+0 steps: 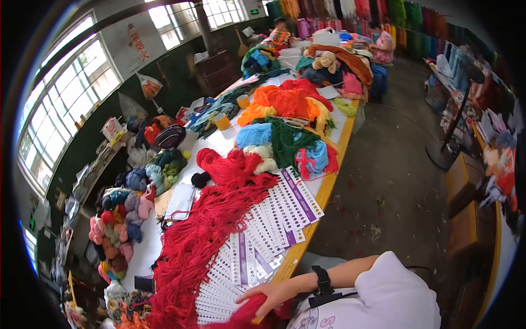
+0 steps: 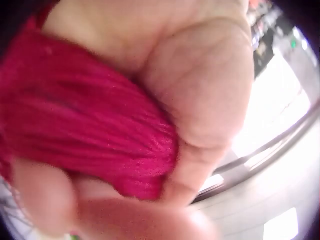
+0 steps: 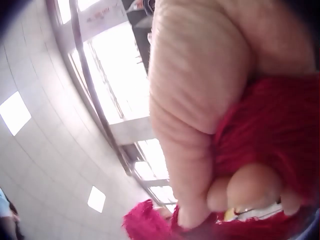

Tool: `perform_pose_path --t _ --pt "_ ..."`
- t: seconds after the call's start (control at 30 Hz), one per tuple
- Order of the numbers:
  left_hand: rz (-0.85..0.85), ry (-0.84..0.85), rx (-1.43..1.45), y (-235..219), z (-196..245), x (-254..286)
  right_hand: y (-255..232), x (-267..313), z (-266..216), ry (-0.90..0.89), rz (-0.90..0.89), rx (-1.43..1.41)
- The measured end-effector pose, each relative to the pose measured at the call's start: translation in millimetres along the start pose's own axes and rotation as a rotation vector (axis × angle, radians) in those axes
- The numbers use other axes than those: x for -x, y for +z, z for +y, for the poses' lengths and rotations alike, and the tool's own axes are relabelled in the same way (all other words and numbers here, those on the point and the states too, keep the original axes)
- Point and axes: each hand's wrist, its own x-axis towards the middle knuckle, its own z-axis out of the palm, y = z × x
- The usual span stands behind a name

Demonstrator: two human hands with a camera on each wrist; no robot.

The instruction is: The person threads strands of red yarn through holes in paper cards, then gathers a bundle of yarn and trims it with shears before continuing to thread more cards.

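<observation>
Deep red yarn (image 1: 247, 312) hangs at the near table edge, with my right hand (image 1: 268, 296) over it. The right wrist view shows that hand's thumb and fingers curled round a bundle of red yarn (image 3: 280, 125), a tuft of it sticking out beyond the thumb. My left hand (image 2: 200, 85) is outside the head view. In the left wrist view it grips a thick skein of red yarn (image 2: 90, 115), fingers bent round its underside. A long loose heap of red yarn (image 1: 203, 236) lies along the table beside the hands.
White color cards (image 1: 274, 211) with purple strips fan out under the right hand. Behind are orange yarn (image 1: 282, 101), dark green yarn (image 1: 287, 140) and small mixed skeins (image 1: 118, 225). The yellow table edge (image 1: 312, 230) borders the floor. Two people sit at the far end.
</observation>
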Motion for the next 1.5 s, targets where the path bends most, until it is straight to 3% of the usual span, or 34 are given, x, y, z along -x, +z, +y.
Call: perform_pose_path --t 0.03,0.1,0.2,0.23,0.33,0.37,0.47,0.5,0.57,0.67,0.7,0.8,0.9,1.0,1.03,1.07,1.1,1.13,1.23,1.33,1.37,1.4,1.47,1.5 --pt "-0.432 -0.098 0.294 52.2 -4.5 -7.6 7.0 -13.6 2.3 -0.438 0.185 0.361" --pt "-0.613 -0.072 0.183 84.5 -26.4 -22.3 31.7 -8.1 -21.0 -0.535 0.379 0.666" --pt "-0.538 -0.218 0.082 72.8 -44.3 -47.5 21.0 -9.9 -18.7 -0.318 0.485 0.822" --pt "-0.509 -0.262 0.05 67.5 -49.0 -56.2 17.9 -7.1 -11.1 -0.389 0.579 0.787" --pt "-0.411 -0.397 -0.047 59.2 -59.8 -69.0 11.7 7.1 -9.0 -0.439 0.469 0.398" --pt "-0.601 -0.2 -0.212 77.3 -60.9 -51.9 11.5 10.1 -10.5 -0.404 0.402 0.523" --pt "-0.437 0.236 -1.19 64.2 -84.8 -52.8 11.3 14.7 -17.4 -0.289 0.212 0.839" --pt "-0.29 0.017 -0.718 91.1 -80.6 -36.0 9.1 14.5 -19.4 -0.247 0.168 0.914" --pt "-0.264 0.026 -0.677 100.0 -78.8 -33.4 0.3 19.0 -23.2 -0.262 0.074 1.021" --pt "-0.354 0.179 -1.007 96.3 -82.9 -31.3 -9.8 22.7 -39.3 -0.089 0.192 1.134" --pt "-0.385 0.255 -1.154 97.1 -86.9 -32.4 -10.8 21.8 -42.4 -0.199 0.205 1.082" --pt "-0.475 0.464 -1.491 88.8 -93.6 -38.1 -11.8 26.6 -58.9 -0.121 -0.018 1.107" --pt "-0.503 0.689 -1.707 75.5 -102.7 -44.6 -32.9 7.2 -3.4 -0.48 0.327 1.05" --pt "-0.526 1.008 -1.831 61.6 -109.7 -54.4 -24.8 22.7 -24.8 -0.182 0.377 0.775" --pt "-0.496 0.996 -1.824 60.5 -112.2 -56.5 -14.6 23.5 -21.5 -0.12 0.311 0.659" --pt "-0.448 0.939 -1.811 56.6 -118.2 -56.0 -6.8 16.9 2.9 -0.248 0.42 0.885" --pt "-0.261 0.582 -1.663 58.8 -123.4 -48.6 -10.2 9.8 18.7 -0.302 0.459 0.798" --pt "-0.274 0.552 -1.811 64.5 -125.2 -46.5 -17.0 4.3 29.0 -0.356 0.495 0.717" --pt "-0.29 0.393 -2.175 86.8 -124.6 -36.1 -25.5 16.4 22.0 -0.201 0.533 0.743" --pt "-0.351 0.25 -1.618 103.8 -120.7 -27.8 -43.0 26.0 10.4 0.002 0.679 0.7" --pt "-0.345 -0.013 -1.26 115.2 -113.9 -23.2 -56.5 26.6 21.6 -0.078 0.788 0.67" --pt "-0.247 -0.141 -0.923 141.7 -101.8 -16.8 -69.1 27.2 34.2 -0.153 0.883 0.633" --pt "-0.127 -0.237 -0.387 130.1 -100.3 -27.7 -80.3 41.0 35.3 -0.213 0.664 -0.216" --pt "-0.118 -0.304 -0.195 121.0 -97.2 -37.4 -82.5 54.7 33.3 -0.273 0.524 -0.235"
